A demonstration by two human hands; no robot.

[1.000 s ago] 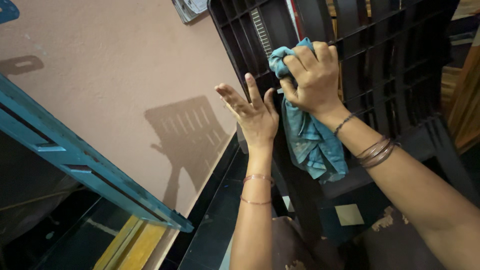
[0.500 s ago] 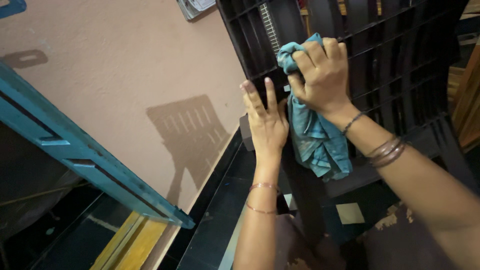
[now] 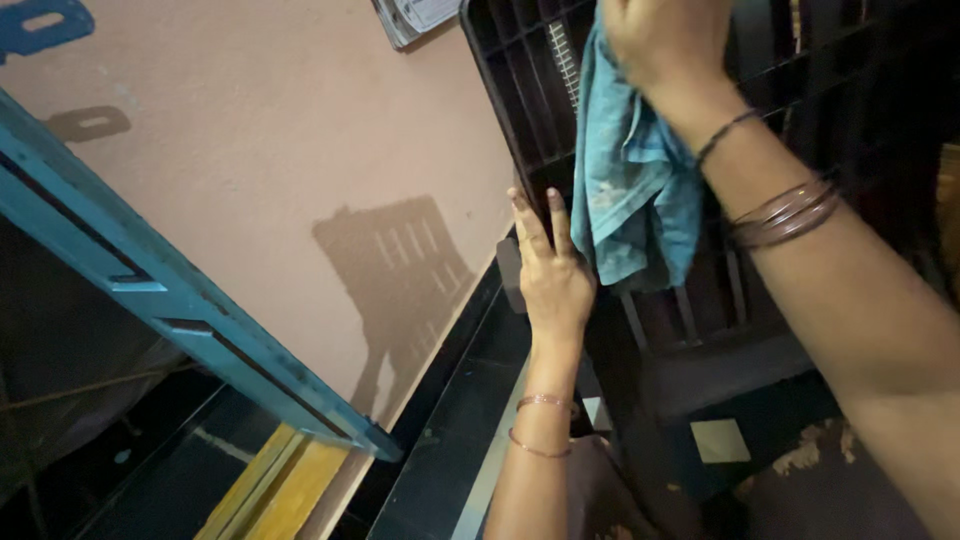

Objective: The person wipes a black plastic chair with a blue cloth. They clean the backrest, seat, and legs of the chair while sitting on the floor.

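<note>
The right hand (image 3: 668, 35) is clenched on the blue cloth (image 3: 630, 175) and has gone up to the top of the dark chair (image 3: 520, 90) back. The left hand (image 3: 552, 275) lies flat and open on the chair's left edge, lower than before. The wiping has reached the top bars.

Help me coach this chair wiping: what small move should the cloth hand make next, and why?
Probably draw the right hand down the slats. It grips the blue cloth at the top of the dark plastic chair back, the cloth hangs over the slats below, and the left hand braces the chair's edge.
</note>
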